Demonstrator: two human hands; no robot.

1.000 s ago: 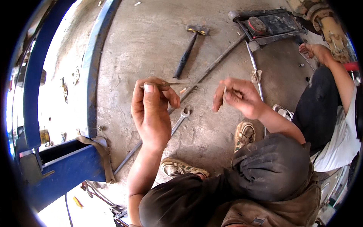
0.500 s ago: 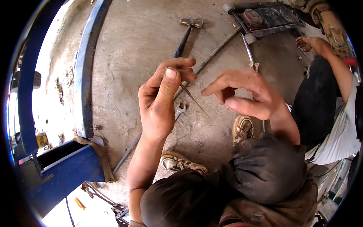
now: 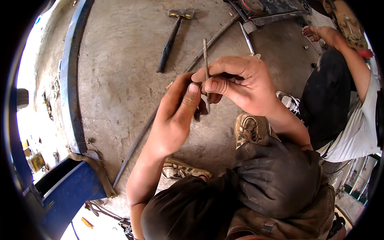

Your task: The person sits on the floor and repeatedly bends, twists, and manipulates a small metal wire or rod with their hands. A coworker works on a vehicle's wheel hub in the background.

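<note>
A thin, dull metal rod stands nearly upright in front of me, its upper end free above my fingers. My right hand pinches it between thumb and forefinger. Right beside it, my left hand is closed, thumb tip pressed against the fingers near the rod. Whatever lies between those left fingertips is hidden. Below the hands, on the concrete floor, lies a hammer with a black handle and a yellow-marked head.
A long metal bar crosses the floor diagonally beneath my hands. A slim silver tool lies near a black wheeled board. Blue steel beams stand at left. A co-worker in dark trousers sits at right.
My right hand has moved left to meet the left and now pinches the rod, which has swung from slanting downward to upright. The view has shifted, so the floor tools appear higher and further left.
</note>
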